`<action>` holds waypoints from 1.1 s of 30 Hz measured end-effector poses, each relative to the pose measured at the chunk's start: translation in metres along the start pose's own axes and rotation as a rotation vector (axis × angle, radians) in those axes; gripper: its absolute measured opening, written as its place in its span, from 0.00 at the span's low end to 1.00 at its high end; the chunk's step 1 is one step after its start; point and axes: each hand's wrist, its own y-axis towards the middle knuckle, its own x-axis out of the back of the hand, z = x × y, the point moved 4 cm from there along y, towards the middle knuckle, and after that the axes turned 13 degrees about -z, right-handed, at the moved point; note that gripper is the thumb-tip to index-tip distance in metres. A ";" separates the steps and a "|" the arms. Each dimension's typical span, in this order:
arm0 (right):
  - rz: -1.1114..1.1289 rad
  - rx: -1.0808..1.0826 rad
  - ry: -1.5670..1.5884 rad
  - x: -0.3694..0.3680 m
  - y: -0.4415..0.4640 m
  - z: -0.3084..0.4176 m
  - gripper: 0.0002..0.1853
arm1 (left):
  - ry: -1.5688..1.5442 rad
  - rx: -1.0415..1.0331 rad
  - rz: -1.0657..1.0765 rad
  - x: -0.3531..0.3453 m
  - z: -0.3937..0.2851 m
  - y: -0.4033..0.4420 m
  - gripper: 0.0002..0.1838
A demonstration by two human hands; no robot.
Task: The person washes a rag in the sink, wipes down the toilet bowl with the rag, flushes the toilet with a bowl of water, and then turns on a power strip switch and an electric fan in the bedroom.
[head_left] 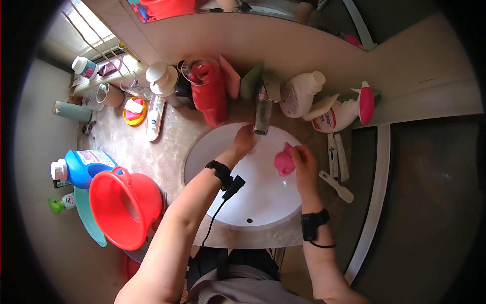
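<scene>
My right hand [305, 161] pinches a small pink item [285, 161], perhaps a cloth or sponge, over the right half of the white sink basin [243, 202]. My left hand [245, 141] is over the basin, just left of and below the metal faucet [262, 111]. Its fingers are blurred and partly hidden, so I cannot tell if it holds anything. Black bands sit on both wrists, and a black connector with a cable hangs by the left one.
A red basin [124, 210] and a blue bottle [91, 167] stand at the left. Behind the sink are a red pitcher [208, 96], a pump bottle [163, 81] and a white bottle [299, 96]. A pink-headed spray bottle [344, 115] and a white brush [336, 187] are at the right.
</scene>
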 end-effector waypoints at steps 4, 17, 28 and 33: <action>-0.031 -0.003 0.103 0.025 -0.018 0.004 0.10 | -0.156 -0.130 0.086 -0.009 0.000 0.013 0.15; 0.017 -0.112 0.112 0.030 -0.040 -0.005 0.08 | -0.579 -0.034 0.431 -0.021 0.009 0.028 0.18; 0.258 -0.134 0.194 -0.023 -0.021 0.000 0.09 | -0.348 0.368 0.455 -0.003 -0.005 -0.031 0.25; 0.376 -0.283 0.402 -0.058 0.010 -0.017 0.17 | -0.485 0.516 0.282 0.024 0.002 -0.048 0.24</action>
